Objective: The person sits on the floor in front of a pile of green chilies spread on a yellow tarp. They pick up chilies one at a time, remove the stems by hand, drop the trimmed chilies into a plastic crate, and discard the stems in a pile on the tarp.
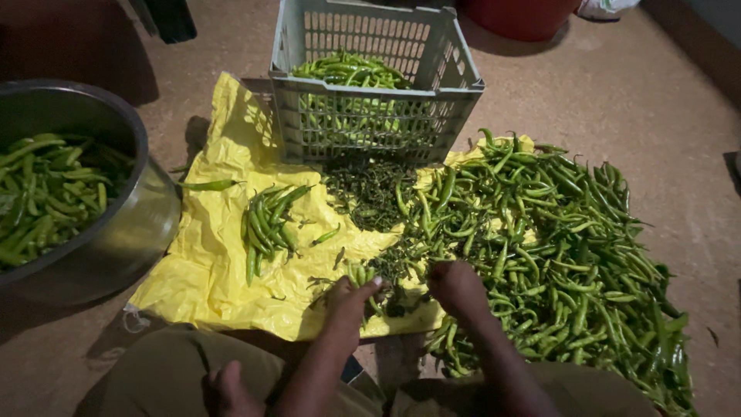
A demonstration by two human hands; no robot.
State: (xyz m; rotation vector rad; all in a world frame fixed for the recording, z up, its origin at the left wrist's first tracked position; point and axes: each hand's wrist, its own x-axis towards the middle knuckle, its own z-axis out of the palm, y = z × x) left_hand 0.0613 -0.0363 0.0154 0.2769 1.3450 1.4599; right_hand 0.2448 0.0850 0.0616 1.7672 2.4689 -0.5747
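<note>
The big heap [571, 255] of green chillies on my right is the largest thing here, spilling off the yellow sheet [208, 270] onto the floor; by my judgement most of the work is left in it. Left of me the steel pot [123, 224] holds a good load of chillies, and the grey crate [370, 85] ahead has a layer in it too, so a fair share looks sorted. Between crate and heap lies a dark scatter of stems [363, 193], which suggests many chillies have been plucked. A small bunch [266, 224] sits by itself on the sheet, apart from the heap.

My left hand [351, 305] is curled around a few chillies [361, 274] at the near edge of the sheet, fingers closed on them. My right hand [457, 287] rests at the near edge of the heap, fingers bent down among the chillies; whether it pinches one I cannot tell.
</note>
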